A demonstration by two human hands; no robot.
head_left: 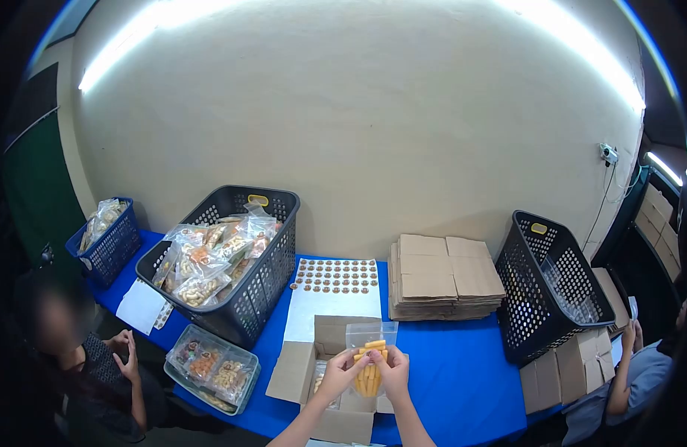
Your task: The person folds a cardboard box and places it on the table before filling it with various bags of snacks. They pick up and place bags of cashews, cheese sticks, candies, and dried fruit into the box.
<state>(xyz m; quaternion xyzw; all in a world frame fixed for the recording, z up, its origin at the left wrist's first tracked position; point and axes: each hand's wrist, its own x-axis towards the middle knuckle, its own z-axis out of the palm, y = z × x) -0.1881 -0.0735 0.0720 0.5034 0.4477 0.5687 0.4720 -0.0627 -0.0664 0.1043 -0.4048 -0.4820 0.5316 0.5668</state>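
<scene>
Both my hands hold a clear plastic bag (370, 380) of yellow stick-shaped snacks upright above an open cardboard box (292, 370). My left hand (339, 377) pinches the bag's left side, and my right hand (393, 372) pinches its right side, the thumbs close together near a small round sticker. Under my left hand, another bag of snacks (319, 376) shows partly inside the box. Behind the box lies a white sheet (332, 316) with rows of round brown stickers.
A large black basket (273, 279) of snack bags and a clear tub (250, 370) stand left. Flattened cartons (440, 276) are stacked right of the sheet, beside another black basket (513, 313). A blue basket (112, 253) stands far left. People (127, 357) are at both sides.
</scene>
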